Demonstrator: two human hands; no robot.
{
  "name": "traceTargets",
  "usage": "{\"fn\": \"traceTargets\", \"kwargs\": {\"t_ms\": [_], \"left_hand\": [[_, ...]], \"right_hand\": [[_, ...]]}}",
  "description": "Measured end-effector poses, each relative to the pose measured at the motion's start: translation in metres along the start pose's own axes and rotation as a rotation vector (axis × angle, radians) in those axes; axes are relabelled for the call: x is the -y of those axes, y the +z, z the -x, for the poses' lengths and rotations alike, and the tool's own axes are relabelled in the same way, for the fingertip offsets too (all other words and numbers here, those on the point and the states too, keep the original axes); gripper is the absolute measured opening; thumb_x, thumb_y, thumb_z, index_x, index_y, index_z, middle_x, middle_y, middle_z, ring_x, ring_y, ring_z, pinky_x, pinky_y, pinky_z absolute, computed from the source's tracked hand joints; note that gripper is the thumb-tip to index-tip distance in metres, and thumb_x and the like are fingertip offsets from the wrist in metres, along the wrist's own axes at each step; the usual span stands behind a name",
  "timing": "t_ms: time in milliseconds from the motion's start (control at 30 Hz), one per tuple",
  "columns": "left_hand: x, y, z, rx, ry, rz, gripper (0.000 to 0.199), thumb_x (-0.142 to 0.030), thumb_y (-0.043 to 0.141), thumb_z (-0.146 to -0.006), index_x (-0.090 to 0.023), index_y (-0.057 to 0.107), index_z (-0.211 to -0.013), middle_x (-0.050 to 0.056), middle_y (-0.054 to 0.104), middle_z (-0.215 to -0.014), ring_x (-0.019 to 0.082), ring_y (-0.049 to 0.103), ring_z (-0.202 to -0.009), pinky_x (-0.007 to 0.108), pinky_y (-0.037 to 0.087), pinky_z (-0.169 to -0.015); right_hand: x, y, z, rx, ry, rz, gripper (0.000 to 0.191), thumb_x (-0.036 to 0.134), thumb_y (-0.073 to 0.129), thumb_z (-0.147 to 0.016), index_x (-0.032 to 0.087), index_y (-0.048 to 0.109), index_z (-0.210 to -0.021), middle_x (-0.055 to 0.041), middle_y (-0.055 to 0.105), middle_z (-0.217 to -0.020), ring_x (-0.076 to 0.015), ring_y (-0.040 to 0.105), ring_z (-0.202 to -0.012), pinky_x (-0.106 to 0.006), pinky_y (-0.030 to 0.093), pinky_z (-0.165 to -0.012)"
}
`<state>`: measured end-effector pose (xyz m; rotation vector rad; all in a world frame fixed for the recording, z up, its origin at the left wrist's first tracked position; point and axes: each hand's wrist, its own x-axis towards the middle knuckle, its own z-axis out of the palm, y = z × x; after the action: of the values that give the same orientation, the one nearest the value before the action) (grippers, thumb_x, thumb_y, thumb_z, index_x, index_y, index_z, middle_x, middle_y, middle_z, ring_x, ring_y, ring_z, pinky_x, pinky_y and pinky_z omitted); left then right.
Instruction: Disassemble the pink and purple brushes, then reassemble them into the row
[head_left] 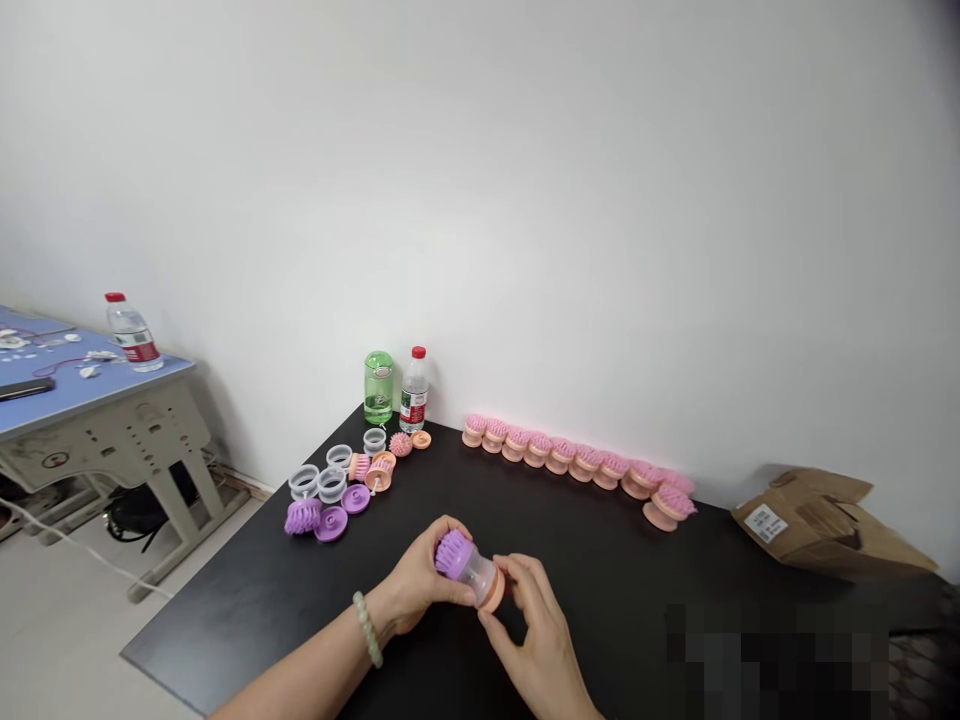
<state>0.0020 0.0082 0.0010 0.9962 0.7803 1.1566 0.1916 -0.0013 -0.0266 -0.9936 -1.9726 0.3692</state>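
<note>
Above the black table I hold a scrub brush with purple bristles, a clear body and a peach-coloured end. My left hand, with a beaded bracelet at the wrist, is wrapped round its bristle end and body. The fingers and thumb of my right hand close on the peach end. Farther left lie loose brush parts: several clear rings, purple discs, a purple bristle head, a pink bristle head and peach pieces.
A row of pink-bristled brushes stands along the wall. At the back left are a green bottle and a water bottle. A brown paper bag lies at right. Beyond a gap stands a blue-topped desk.
</note>
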Motion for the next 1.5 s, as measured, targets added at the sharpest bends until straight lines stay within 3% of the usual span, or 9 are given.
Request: {"fn": "traceTargets", "kwargs": {"t_ms": [400,600,700,833,933,1133,1233,1367,1500], "left_hand": [[-0.007,-0.003,0.002,-0.065,0.065,-0.139,0.062,-0.023,0.092,-0.047,-0.020,0.054,-0.096,-0.003,0.059,-0.085,0.014,0.052,-0.076,0.024,0.040,-0.065],[-0.028,-0.023,-0.001,-0.343,0.180,-0.922,0.051,-0.009,0.083,-0.056,-0.021,0.056,-0.098,0.000,0.059,-0.100,0.019,0.055,-0.093,0.028,0.042,-0.083],[-0.033,-0.030,0.000,-0.411,0.129,-1.267,0.047,-0.018,0.081,-0.063,-0.021,0.055,-0.103,0.002,0.061,-0.106,0.022,0.057,-0.100,0.029,0.044,-0.085],[-0.040,-0.040,0.002,-0.609,0.009,-1.456,0.048,-0.026,0.079,-0.069,-0.013,0.056,-0.109,0.014,0.061,-0.113,0.033,0.056,-0.108,0.041,0.040,-0.092],[-0.043,-0.044,0.006,-0.668,-0.054,-1.522,0.060,-0.024,0.079,-0.069,-0.008,0.053,-0.120,0.019,0.060,-0.117,0.038,0.056,-0.110,0.048,0.035,-0.097],[-0.037,-0.027,0.013,-0.536,-0.113,-1.595,0.047,-0.027,0.081,-0.066,-0.012,0.062,-0.106,0.018,0.064,-0.113,0.040,0.056,-0.109,0.049,0.039,-0.093],[-0.032,-0.013,0.018,-0.369,-0.082,-1.571,0.048,-0.033,0.082,-0.065,-0.017,0.061,-0.105,0.013,0.064,-0.112,0.036,0.057,-0.108,0.045,0.042,-0.089],[-0.029,-0.004,0.023,-0.011,0.030,-1.270,0.056,-0.038,0.086,-0.058,-0.021,0.059,-0.105,0.008,0.062,-0.110,0.029,0.058,-0.098,0.037,0.043,-0.083],[-0.033,-0.008,0.021,0.039,0.092,-0.854,0.052,-0.034,0.089,-0.052,-0.020,0.060,-0.092,-0.001,0.059,-0.091,0.021,0.054,-0.083,0.029,0.038,-0.071]], "right_hand": [[-0.004,0.000,-0.001,-0.066,-0.036,0.016,0.035,0.025,0.061,-0.089,0.025,0.055,-0.123,-0.0084,0.064,-0.115,-0.0231,0.069,-0.103,-0.032,0.061,-0.087],[-0.022,0.015,0.004,0.022,0.036,0.006,0.034,0.022,0.058,-0.086,0.028,0.056,-0.119,-0.0038,0.069,-0.114,-0.0206,0.073,-0.100,-0.029,0.062,-0.084],[-0.031,0.027,0.008,0.087,-0.017,0.034,0.040,0.019,0.056,-0.087,0.029,0.055,-0.125,-0.0028,0.071,-0.120,-0.0208,0.072,-0.107,-0.030,0.061,-0.090],[-0.046,0.037,0.014,0.099,-0.067,0.098,0.041,0.021,0.052,-0.090,0.024,0.053,-0.130,-0.0078,0.068,-0.128,-0.0236,0.069,-0.114,-0.033,0.060,-0.093],[-0.057,0.037,0.016,0.134,-0.040,0.137,0.039,0.025,0.053,-0.091,0.022,0.055,-0.130,-0.0093,0.068,-0.127,-0.0249,0.068,-0.115,-0.035,0.059,-0.095],[-0.067,0.036,0.017,0.158,-0.007,0.149,0.036,0.029,0.054,-0.092,0.022,0.057,-0.127,-0.0090,0.070,-0.124,-0.0248,0.069,-0.112,-0.036,0.059,-0.094],[-0.064,0.034,0.014,0.120,0.020,0.132,0.035,0.033,0.057,-0.091,0.022,0.059,-0.124,-0.0090,0.071,-0.120,-0.0253,0.071,-0.108,-0.037,0.060,-0.092],[-0.055,0.026,0.008,-0.021,0.073,0.113,0.033,0.039,0.057,-0.091,0.023,0.062,-0.119,-0.0093,0.072,-0.115,-0.0271,0.072,-0.103,-0.040,0.062,-0.087],[-0.049,0.016,0.004,-0.050,0.074,0.132,0.034,0.034,0.058,-0.091,0.023,0.061,-0.123,-0.0100,0.070,-0.119,-0.0275,0.070,-0.109,-0.042,0.061,-0.089]]}}
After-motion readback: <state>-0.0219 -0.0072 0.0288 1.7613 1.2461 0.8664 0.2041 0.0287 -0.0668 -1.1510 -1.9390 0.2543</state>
